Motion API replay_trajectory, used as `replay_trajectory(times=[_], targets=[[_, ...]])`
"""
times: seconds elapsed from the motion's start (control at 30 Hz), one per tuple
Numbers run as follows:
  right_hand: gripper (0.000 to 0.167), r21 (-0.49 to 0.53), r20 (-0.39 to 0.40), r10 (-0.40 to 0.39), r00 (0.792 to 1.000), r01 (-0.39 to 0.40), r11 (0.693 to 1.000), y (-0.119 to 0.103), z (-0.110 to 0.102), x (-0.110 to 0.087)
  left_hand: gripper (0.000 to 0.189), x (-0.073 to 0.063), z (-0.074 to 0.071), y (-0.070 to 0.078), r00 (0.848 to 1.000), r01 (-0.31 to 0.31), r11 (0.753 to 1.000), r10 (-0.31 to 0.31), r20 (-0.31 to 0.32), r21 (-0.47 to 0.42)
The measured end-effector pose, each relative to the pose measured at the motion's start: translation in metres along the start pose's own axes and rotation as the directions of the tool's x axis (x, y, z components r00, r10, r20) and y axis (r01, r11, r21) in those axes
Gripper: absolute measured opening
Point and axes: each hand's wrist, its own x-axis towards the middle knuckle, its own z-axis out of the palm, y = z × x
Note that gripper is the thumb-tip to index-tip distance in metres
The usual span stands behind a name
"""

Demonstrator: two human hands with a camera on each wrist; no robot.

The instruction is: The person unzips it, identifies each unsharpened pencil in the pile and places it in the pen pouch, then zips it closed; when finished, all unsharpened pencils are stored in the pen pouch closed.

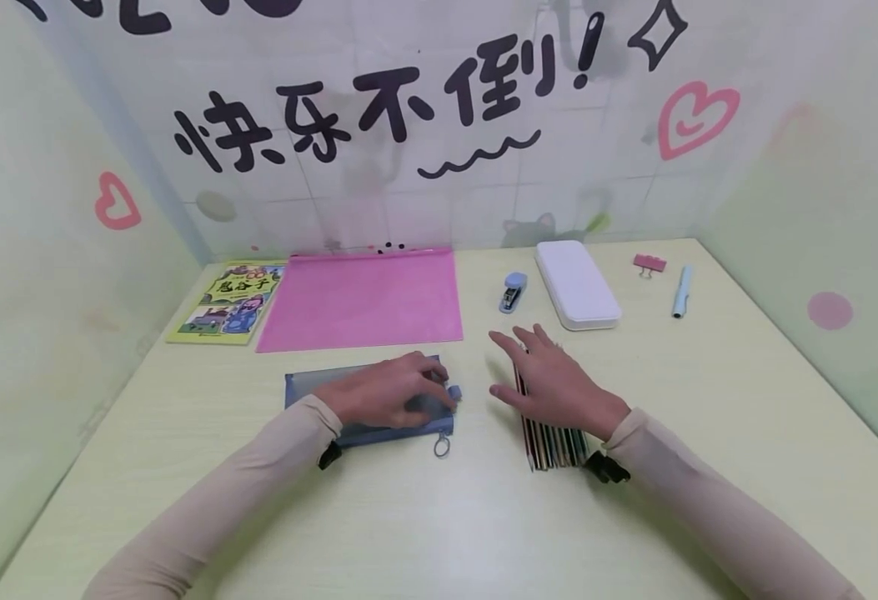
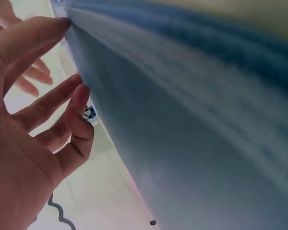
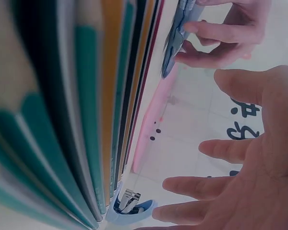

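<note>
On the table lies a blue zip pouch [image 1: 359, 436] with a ring pull at its near right corner. My left hand [image 1: 389, 392] is over its right half, loosely bent fingers reaching the right edge. In the left wrist view, one fingertip touches the zip end of the pouch [image 2: 149, 115], and the other fingertips are along its short edge. To the right, my right hand [image 1: 559, 383] hovers with spread fingers above a row of pencils [image 1: 551, 450], hiding their far part. The right wrist view shows the pencils [image 3: 89, 96] side by side, the palm apart from them.
Behind the pouch lie a pink folder [image 1: 363, 304] and a yellow-edged booklet [image 1: 228, 304]. A blue stapler [image 1: 512, 293] and a white case [image 1: 577, 285] are beyond the pencils. Farther right are a pink binder clip [image 1: 649, 264] and a light blue pen [image 1: 682, 292]. Walls enclose the back and sides.
</note>
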Motion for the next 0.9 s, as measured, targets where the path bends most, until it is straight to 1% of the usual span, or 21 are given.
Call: replay_trajectory(times=[0.13, 0.23, 0.33, 0.47, 0.6, 0.7, 0.77, 0.83, 0.9], targets=[[0.073, 0.002, -0.005, -0.005, 1.0, 0.005, 1.0, 0.0, 0.001, -0.001, 0.032, 0.003, 0.004, 0.0, 1.0, -0.023, 0.999, 0.023, 0.012, 0.027], [0.073, 0.008, -0.006, -0.011, 1.0, 0.011, 1.0, -0.001, 0.001, -0.001, 0.031, 0.006, 0.004, -0.001, 1.0, -0.021, 0.999, 0.021, 0.012, 0.025], [0.072, 0.009, -0.011, -0.02, 1.0, 0.021, 1.0, -0.003, 0.001, 0.0, 0.029, 0.011, 0.003, -0.002, 1.0, -0.024, 0.999, 0.024, 0.005, 0.042], [0.07, 0.016, -0.018, -0.038, 0.999, 0.038, 0.999, -0.005, 0.001, 0.002, 0.024, 0.019, -0.001, -0.004, 0.999, -0.05, 0.995, 0.049, 0.007, 0.085], [0.065, 0.033, -0.013, -0.037, 0.999, 0.037, 0.999, -0.008, 0.001, 0.003, 0.019, 0.025, -0.005, -0.004, 0.998, -0.063, 0.995, 0.063, 0.013, 0.083], [0.062, 0.055, -0.014, -0.038, 0.999, 0.039, 0.998, -0.01, 0.001, 0.004, 0.017, 0.029, -0.011, -0.009, 0.998, -0.054, 0.997, 0.053, 0.02, 0.059], [0.061, 0.078, -0.024, -0.048, 0.999, 0.05, 0.996, -0.01, 0.002, 0.005, 0.016, 0.03, -0.017, -0.015, 0.998, -0.047, 0.999, 0.046, 0.031, 0.018], [0.058, 0.108, -0.045, -0.073, 0.996, 0.078, 0.991, -0.01, 0.004, 0.006, 0.017, 0.029, -0.024, -0.023, 0.999, -0.04, 0.998, 0.042, 0.035, -0.045], [0.053, 0.152, -0.069, -0.098, 0.993, 0.107, 0.983, -0.012, 0.005, 0.008, 0.017, 0.027, -0.03, -0.031, 0.999, -0.034, 0.99, 0.037, 0.024, -0.138]])
